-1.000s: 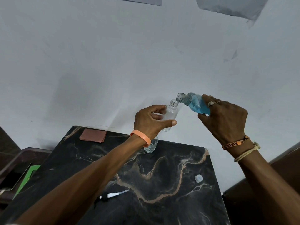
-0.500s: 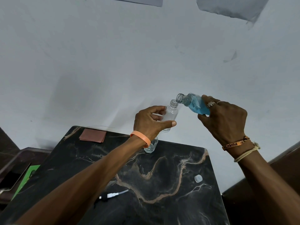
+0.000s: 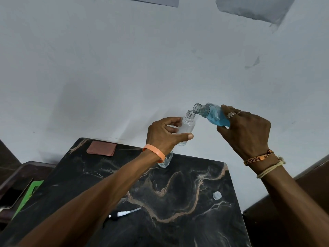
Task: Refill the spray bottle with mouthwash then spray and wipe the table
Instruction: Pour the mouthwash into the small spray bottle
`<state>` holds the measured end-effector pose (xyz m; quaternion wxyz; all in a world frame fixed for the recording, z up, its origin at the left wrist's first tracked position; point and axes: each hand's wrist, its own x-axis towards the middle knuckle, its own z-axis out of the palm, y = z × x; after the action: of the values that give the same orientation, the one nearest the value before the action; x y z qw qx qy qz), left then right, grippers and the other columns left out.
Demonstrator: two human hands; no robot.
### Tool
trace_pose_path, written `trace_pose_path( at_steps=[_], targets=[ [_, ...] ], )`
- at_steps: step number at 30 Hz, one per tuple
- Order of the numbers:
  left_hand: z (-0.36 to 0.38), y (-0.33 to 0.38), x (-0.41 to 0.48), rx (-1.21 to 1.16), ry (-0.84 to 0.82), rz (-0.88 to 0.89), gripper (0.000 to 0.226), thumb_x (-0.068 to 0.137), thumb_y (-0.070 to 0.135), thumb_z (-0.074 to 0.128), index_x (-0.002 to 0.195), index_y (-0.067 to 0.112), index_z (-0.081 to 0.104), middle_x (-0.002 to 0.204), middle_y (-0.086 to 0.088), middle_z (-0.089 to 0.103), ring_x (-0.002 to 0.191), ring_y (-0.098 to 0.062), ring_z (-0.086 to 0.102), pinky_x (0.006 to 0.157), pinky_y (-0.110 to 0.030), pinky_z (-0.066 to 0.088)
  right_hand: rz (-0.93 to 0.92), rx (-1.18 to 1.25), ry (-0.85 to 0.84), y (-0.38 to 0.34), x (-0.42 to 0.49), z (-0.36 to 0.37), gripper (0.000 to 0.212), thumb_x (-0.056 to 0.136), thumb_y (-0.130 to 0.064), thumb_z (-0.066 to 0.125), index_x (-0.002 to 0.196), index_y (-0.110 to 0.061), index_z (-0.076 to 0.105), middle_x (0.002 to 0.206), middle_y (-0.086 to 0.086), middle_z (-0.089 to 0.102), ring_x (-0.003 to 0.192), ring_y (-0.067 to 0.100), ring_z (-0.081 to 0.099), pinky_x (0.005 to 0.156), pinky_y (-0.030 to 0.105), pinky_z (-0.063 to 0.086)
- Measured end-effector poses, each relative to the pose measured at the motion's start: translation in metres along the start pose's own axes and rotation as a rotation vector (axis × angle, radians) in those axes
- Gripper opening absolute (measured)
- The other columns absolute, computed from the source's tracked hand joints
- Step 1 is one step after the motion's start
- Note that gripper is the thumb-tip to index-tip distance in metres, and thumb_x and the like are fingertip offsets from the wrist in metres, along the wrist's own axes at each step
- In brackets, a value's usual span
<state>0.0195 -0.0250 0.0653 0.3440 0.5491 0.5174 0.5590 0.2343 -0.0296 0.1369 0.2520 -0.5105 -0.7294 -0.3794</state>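
Note:
My left hand (image 3: 164, 133) grips a small clear spray bottle (image 3: 187, 128), uncapped and nearly upright, above the far edge of the black marble table (image 3: 187, 202). In my right hand (image 3: 246, 130) is the mouthwash bottle (image 3: 212, 114), half full of blue liquid and tilted down to the left. Its open mouth sits just over the spray bottle's neck. The spray head with its white tube (image 3: 122, 213) lies on the table under my left forearm. A small clear cap (image 3: 217, 195) rests on the table at the right.
A brown folded cloth (image 3: 101, 148) lies at the table's far left corner. A clear glass piece (image 3: 165, 160) stands on the table below my left wrist. A dark tray with a green item (image 3: 28, 195) sits left of the table. A pale wall is behind.
The mouthwash bottle's mouth has dropped slightly closer to the spray bottle's neck. Both hands stay nearly where they were.

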Motion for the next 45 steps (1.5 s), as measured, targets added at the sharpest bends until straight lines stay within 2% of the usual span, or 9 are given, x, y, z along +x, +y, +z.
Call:
trace_pose_path(
  at_steps=[14, 22, 30, 39, 45],
  targets=[
    [-0.0012, 0.002, -0.002, 0.012, 0.0, 0.005, 0.058, 0.057, 0.041, 0.092, 0.11, 0.03, 0.071, 0.099, 0.012, 0.072, 0.082, 0.001, 0.069, 0.071, -0.018, 0.058, 0.002, -0.004, 0.025, -0.0003, -0.0001, -0.0021, 0.057, 0.06, -0.028, 0.091, 0.109, -0.005, 0.074, 0.09, 0.016, 0.075, 0.067, 0.036, 0.07, 0.057, 0.032, 0.053],
    [-0.0001, 0.0023, -0.0032, -0.002, 0.006, -0.001, 0.06, 0.057, 0.039, 0.093, 0.111, 0.026, 0.072, 0.1, 0.009, 0.074, 0.083, -0.006, 0.07, 0.076, -0.029, 0.061, -0.011, -0.003, 0.028, 0.0005, -0.0006, -0.0035, 0.058, 0.059, -0.028, 0.092, 0.109, -0.004, 0.074, 0.094, 0.017, 0.075, 0.071, 0.036, 0.072, 0.06, 0.035, 0.056],
    [-0.0012, 0.0023, -0.0045, 0.0, 0.002, -0.003, 0.06, 0.058, 0.039, 0.092, 0.112, 0.027, 0.071, 0.103, 0.008, 0.073, 0.086, -0.007, 0.07, 0.077, -0.03, 0.061, -0.016, -0.001, 0.03, -0.0026, -0.0012, -0.0048, 0.059, 0.057, -0.027, 0.093, 0.108, -0.004, 0.074, 0.089, 0.017, 0.075, 0.067, 0.036, 0.071, 0.057, 0.034, 0.055],
    [-0.0013, 0.0025, -0.0047, -0.003, 0.0, -0.006, 0.057, 0.056, 0.04, 0.092, 0.109, 0.03, 0.072, 0.098, 0.013, 0.073, 0.083, -0.001, 0.069, 0.075, -0.025, 0.06, -0.02, 0.002, 0.031, -0.0017, -0.001, -0.0059, 0.06, 0.059, -0.027, 0.093, 0.109, -0.002, 0.073, 0.089, 0.019, 0.074, 0.067, 0.038, 0.071, 0.058, 0.037, 0.056],
    [-0.0005, 0.0023, -0.0048, -0.006, 0.001, -0.005, 0.059, 0.057, 0.04, 0.092, 0.111, 0.028, 0.072, 0.1, 0.011, 0.073, 0.084, -0.004, 0.07, 0.077, -0.028, 0.06, -0.014, -0.006, 0.026, 0.0005, -0.0007, -0.0049, 0.058, 0.06, -0.028, 0.091, 0.11, -0.004, 0.073, 0.092, 0.017, 0.075, 0.069, 0.037, 0.071, 0.058, 0.035, 0.055]
  ],
)
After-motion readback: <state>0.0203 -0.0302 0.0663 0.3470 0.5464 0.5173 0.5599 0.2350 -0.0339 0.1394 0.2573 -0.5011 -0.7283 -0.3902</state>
